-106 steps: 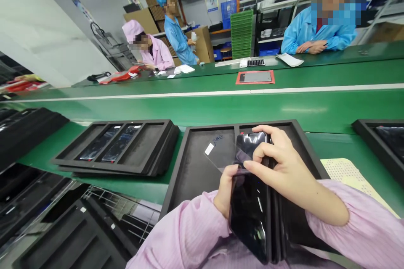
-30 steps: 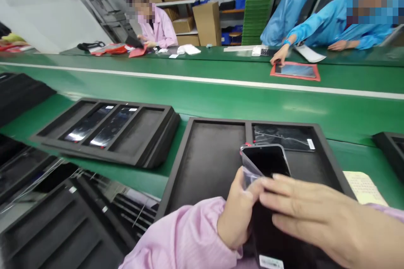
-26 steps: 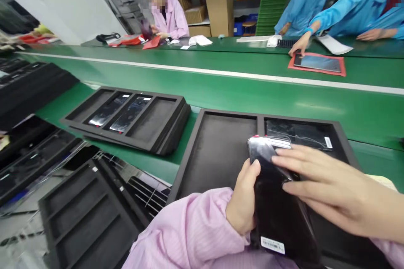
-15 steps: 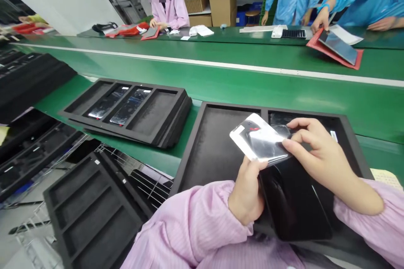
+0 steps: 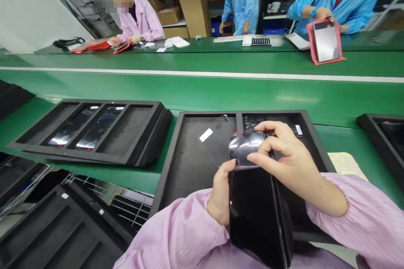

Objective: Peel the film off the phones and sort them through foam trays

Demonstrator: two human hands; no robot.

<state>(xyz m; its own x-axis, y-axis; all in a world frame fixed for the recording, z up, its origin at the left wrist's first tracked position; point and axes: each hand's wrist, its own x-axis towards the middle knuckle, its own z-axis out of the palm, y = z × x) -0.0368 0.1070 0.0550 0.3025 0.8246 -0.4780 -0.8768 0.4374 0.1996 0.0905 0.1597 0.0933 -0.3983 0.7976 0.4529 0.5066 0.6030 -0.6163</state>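
Left hand point(image 5: 221, 193): closed round the stacked screens point(image 5: 254, 218), probably steadying them.
Right hand point(image 5: 290, 155): fingers bent narrow at the film point(image 5: 221, 147); pinch cannot be told.
Screens: tilted over the foam tray point(image 5: 168, 168), perhaps for easy reach.
Bench point(image 5: 189, 88): green, more trays point(image 5: 126, 128) alongside.
Room: co-workers point(image 5: 241, 0) opposite, boxes point(image 5: 195, 12) behind.

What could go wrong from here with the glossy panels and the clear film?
The left hand holds what looks like a stack of glossy panels, which might slide apart and drop. The right hand is at their top end, so it could smudge the surface. The clear film juts out to the left and could crease.
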